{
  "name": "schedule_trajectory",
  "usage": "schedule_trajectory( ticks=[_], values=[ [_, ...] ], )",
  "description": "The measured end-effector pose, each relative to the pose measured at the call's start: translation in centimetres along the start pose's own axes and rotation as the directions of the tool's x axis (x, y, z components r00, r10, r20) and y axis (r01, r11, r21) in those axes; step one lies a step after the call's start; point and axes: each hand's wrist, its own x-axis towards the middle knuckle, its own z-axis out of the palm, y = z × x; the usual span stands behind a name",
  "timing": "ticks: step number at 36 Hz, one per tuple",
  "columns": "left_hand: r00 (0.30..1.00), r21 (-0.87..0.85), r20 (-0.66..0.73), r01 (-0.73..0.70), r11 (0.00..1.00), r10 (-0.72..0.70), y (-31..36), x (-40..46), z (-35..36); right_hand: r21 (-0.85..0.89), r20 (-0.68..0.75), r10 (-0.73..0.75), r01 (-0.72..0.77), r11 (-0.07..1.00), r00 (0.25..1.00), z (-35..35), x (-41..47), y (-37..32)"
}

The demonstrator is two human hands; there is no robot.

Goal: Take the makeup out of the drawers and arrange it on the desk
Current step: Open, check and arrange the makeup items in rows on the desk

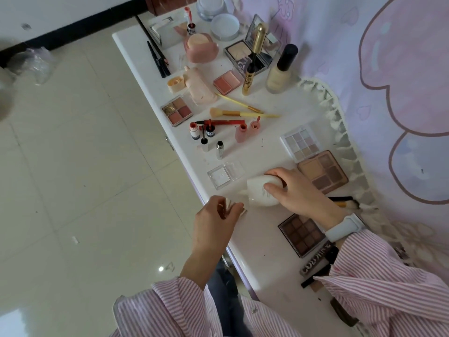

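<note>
While my striped sleeves (379, 295) fill the bottom of the view, the nearest readable thing is a dark tube (315, 260) lying beside my right forearm, its pale letters starting "COLO"; the rest is hidden by my cuff. Just past it lies a brown palette (300, 233) of nine dark pans, flat on the white desk (262, 268).

My left hand (215, 221) hangs at the desk's front edge, fingers curled round a small white cap (230, 206), pinching it between thumb and fingertips. My right hand (295, 190), a pale band on its wrist, wraps over a white bottle (260, 190) that lies tilted on its side, neck toward the cap. The bottle is glossy, rounded, with faint script on its body too small to read.

Beside it sits a clear compact (224, 173) with a white pan. Behind my right hand lies a tan palette (323, 171), then a pastel palette (300, 142).

Farther off stand small lip tints (194, 130) with labels I cannot read, two brushes (233, 113), a four-pan palette (177, 110), a gold mascara (252, 69) with unreadable black print, a foundation bottle (279, 74) and a pink puff case (201, 47).
</note>
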Motion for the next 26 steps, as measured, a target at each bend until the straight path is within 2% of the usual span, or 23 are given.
schedule_trajectory(
  ticks=[8, 11, 21, 26],
  values=[
    [0.999, 0.133, -0.017, -0.037, 0.990, 0.040, -0.2, -0.8, 0.2, -0.044, 0.002, 0.043, -0.042, 0.998, 0.999, 0.0, -0.1, 0.7],
    [0.998, 0.123, -0.044, -0.032, 0.992, 0.038, -0.2, -1.0, 0.5, -0.065, 0.003, 0.047, -0.047, 0.997, 0.999, 0.0, -0.1, 0.8],
    [0.981, 0.074, -0.022, -0.193, 0.978, 0.195, -0.8, -2.2, 1.3, -0.067, -0.028, -0.041, 0.039, 0.997, 0.999, 0.7, -0.1, 0.1],
    [0.992, -0.005, -0.046, -0.118, 0.993, 0.118, -0.9, -2.9, 1.7, -0.041, -0.054, -0.069, 0.067, 0.997, 0.996, 1.3, -0.2, -0.3]
  ],
)
